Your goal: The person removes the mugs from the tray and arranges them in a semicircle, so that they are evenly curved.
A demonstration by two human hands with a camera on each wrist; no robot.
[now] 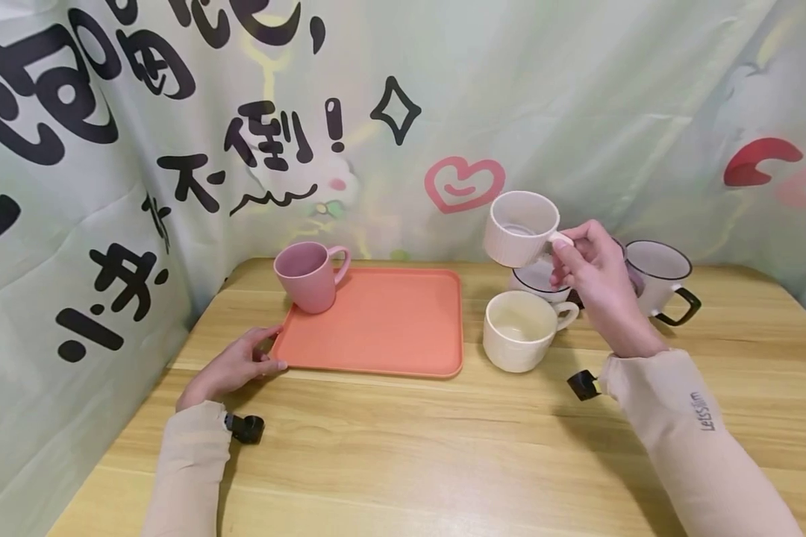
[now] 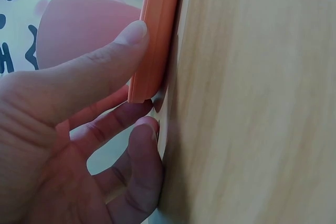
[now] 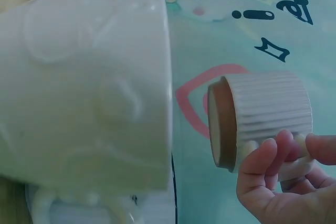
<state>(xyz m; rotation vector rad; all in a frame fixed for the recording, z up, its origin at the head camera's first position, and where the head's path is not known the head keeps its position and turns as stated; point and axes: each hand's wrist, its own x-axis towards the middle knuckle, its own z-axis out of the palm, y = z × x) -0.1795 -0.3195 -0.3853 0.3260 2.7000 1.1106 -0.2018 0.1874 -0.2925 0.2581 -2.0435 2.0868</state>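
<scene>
Pinching the handle of a white cup [image 1: 513, 246], the right hand [image 1: 598, 268] has its thumb and fingers drawn together and holds the cup roughly upright, clear of the desk [image 1: 410, 447]. The right wrist view shows the cup's ribbed wall and a brown band round its base. The left hand [image 1: 238, 364] is partly closed at the near left corner of an orange tray [image 1: 383, 321], gripping the edge between thumb and fingers, with the other fingers loosely bent beside it. The tray lies flat on the desk.

On the tray's far left corner stands a pink mug [image 1: 307, 280], its handle turned to the right. Just beside the tray's right edge, below the raised cup, a cream cup [image 1: 519, 343] stands upright on the desk, its handle pointing right. Close behind it is a dark-rimmed cup [image 1: 540, 276], partly hidden by the other two cups. Farther right, past the right hand, stands a white mug with a black handle [image 1: 654, 274]; something purple next to it is mostly covered by the hand.

Both forearms wear beige sleeves [image 1: 681, 425], with a small black device at each wrist. Behind the desk hangs a pale green cloth [image 1: 578, 97] printed with black lettering and a pink heart [image 1: 465, 184].
</scene>
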